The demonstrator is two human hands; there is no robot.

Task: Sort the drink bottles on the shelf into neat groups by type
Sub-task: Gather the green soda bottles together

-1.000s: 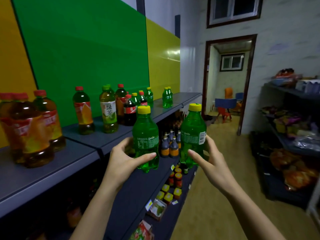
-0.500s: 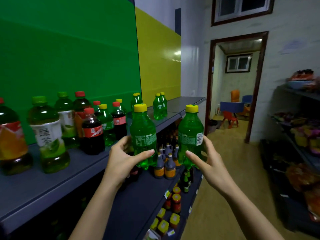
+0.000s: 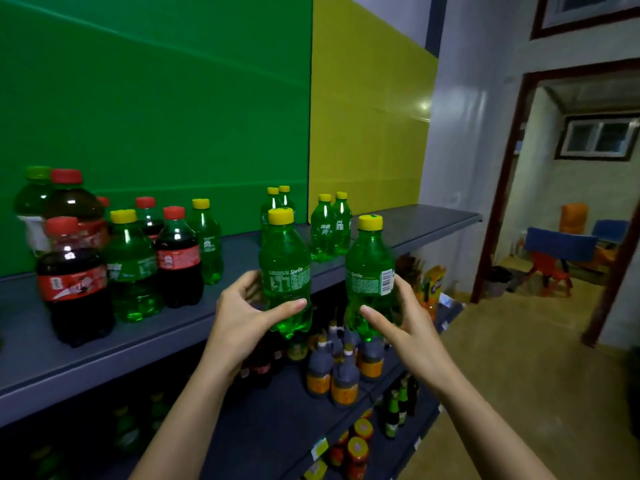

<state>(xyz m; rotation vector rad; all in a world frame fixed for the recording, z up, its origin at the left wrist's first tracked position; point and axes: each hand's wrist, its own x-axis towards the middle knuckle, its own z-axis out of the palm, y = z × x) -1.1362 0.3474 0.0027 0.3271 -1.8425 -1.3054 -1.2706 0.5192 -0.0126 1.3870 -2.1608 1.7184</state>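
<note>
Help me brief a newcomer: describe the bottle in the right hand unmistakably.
Find the grey top shelf against the green and yellow wall panels. Before its front edge, two hands each hold a green, yellow-capped Sprite bottle. The right bottle, in the right hand, shows a white barcode; the left bottle, in the left hand, shows none.

left forearm (image 3: 183, 420) and right forearm (image 3: 485, 431) angle up from the bottom edge, bare. left hand (image 3: 242, 306) grips the left sprite bottle (image 3: 285, 268), thumb across the front. right hand (image 3: 401, 317) grips the right sprite bottle (image 3: 369, 271), thumb forward, fingers behind. 2 hands level, apart.
</note>
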